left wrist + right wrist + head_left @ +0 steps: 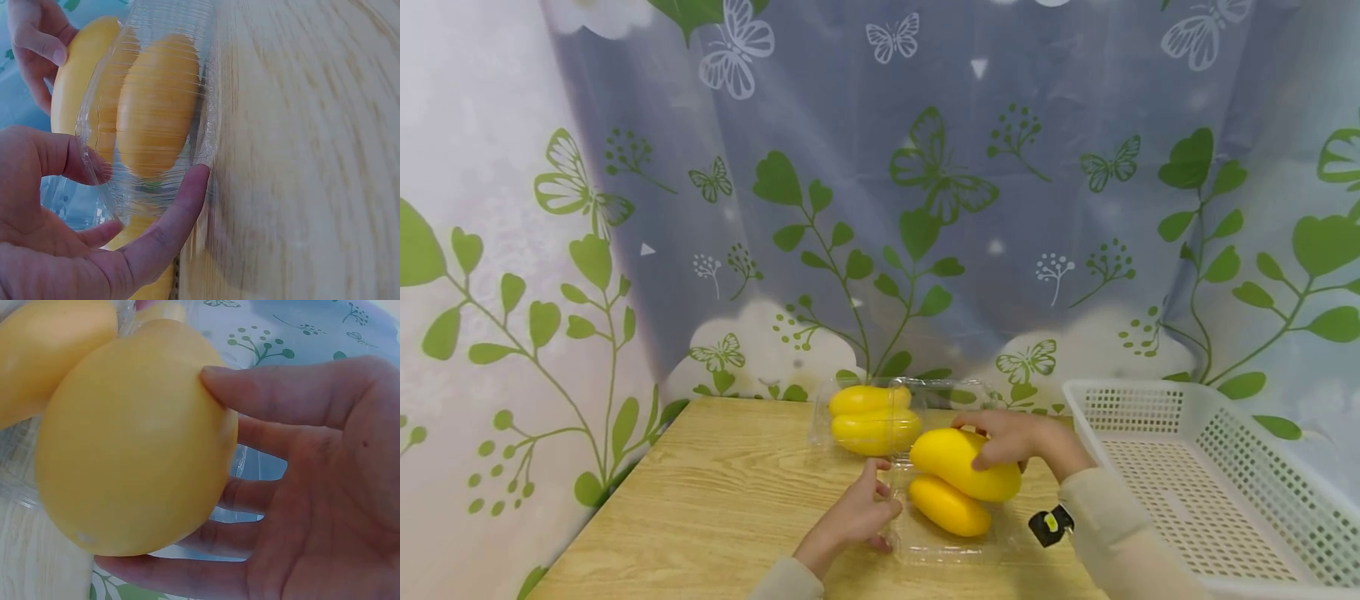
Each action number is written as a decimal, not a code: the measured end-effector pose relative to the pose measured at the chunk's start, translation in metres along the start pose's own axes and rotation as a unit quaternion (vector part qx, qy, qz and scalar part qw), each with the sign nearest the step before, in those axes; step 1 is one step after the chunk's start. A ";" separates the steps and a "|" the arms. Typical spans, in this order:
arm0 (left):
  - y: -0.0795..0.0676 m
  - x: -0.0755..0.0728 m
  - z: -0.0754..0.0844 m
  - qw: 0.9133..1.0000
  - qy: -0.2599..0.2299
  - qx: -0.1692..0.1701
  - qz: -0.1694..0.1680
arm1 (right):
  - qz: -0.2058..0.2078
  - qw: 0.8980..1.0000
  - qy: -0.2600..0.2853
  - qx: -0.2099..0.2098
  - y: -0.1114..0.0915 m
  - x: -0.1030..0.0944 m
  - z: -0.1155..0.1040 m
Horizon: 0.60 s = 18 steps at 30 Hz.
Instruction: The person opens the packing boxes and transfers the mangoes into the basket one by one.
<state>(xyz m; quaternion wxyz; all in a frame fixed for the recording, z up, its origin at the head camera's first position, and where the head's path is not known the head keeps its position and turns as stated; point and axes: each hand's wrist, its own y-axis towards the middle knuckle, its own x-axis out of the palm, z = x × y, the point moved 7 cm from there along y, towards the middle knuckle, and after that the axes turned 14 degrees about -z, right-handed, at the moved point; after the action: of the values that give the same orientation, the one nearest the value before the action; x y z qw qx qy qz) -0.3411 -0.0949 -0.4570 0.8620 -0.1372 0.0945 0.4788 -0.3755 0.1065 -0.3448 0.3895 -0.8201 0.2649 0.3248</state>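
Note:
My right hand (1009, 437) grips a large yellow mango (964, 463), thumb on one side and fingers round the other. It holds this mango over a clear plastic container (917, 548) at the front of the table. A second mango (950, 506) lies inside the container, just in front of the held one. At the container's left side, my left hand (855, 510) has its fingers spread. In the left wrist view its fingertips (199, 175) touch the plastic near rim and base. Behind, two more mangoes (876, 432) lie together within clear plastic.
A white perforated basket (1176, 454) stands at the right, close beside my right forearm. The wooden table (722, 467) extends to the left. A patterned curtain (865, 233) hangs right behind the table's back edge. A small black device (1049, 527) is at my right wrist.

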 end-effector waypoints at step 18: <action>0.000 0.000 0.001 1.000 0.000 0.000 -0.001 | -0.021 1.000 0.013 0.017 -0.008 -0.004 0.004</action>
<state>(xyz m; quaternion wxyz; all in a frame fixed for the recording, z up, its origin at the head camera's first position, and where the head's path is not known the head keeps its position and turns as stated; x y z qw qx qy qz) -0.3409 -0.0953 -0.4562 0.8626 -0.1376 0.0941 0.4776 -0.3737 0.1149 -0.3400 0.4064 -0.8230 0.2581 0.3015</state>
